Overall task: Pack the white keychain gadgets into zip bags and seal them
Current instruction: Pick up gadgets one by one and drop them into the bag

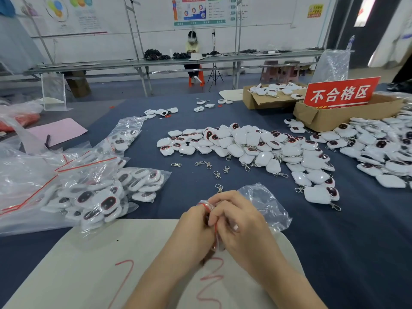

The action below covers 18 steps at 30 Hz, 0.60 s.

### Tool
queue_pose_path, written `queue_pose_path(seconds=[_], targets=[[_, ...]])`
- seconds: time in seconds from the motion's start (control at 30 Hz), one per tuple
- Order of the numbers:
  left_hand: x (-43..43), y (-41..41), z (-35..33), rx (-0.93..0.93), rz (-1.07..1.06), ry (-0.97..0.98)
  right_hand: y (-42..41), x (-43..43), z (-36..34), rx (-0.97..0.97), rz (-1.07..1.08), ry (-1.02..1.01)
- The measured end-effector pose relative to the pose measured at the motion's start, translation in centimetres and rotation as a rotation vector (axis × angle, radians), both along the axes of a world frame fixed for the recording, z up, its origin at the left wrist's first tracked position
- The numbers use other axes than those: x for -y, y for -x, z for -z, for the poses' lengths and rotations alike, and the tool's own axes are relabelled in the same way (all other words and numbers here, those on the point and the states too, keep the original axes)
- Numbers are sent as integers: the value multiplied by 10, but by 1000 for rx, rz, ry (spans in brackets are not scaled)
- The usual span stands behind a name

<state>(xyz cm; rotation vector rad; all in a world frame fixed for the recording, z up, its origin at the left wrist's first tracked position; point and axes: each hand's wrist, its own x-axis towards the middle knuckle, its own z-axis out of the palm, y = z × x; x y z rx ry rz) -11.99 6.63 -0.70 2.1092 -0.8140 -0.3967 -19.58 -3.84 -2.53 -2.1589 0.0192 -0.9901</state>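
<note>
Both my hands meet near the table's front edge over a clear zip bag (265, 204) with a red seal strip. My left hand (191, 228) grips the bag's mouth from the left, and my right hand (240, 221) pinches the red strip from the right. The bag's body trails off to the right behind my right hand; its contents are hidden. A big heap of white keychain gadgets (252, 146) with dark red oval faces lies beyond my hands. Filled zip bags (100, 192) lie at the left.
Loose metal clasps (211, 168) are scattered between my hands and the heap. Cardboard boxes (334, 117) with a red sign (341, 92) stand at the back right. A white sheet (111, 264) with red marks lies under my arms. A pink paper (58, 130) lies far left.
</note>
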Motion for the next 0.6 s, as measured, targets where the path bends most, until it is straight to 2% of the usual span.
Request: queue_pose_path(seconds=[0.17,0.23,0.3,0.37,0.5,0.6], targets=[[-13,-3,-18,-523,198,241,0,2,2,22,8,-24],[-19,-8,-21,-573,249,276,0,3,1,25,12,-8],[-24,-16,-21,-504,161,289,0,6,-2,49,45,25],[-28,-27,-18,-382,-22,323,1,13,-5,86,85,-7],[-28,-37,-10,-73,-293,401,6,30,-12,73,213,-410],[-6,-34,-21,66,-242,418,7,49,-11,66,299,-683]])
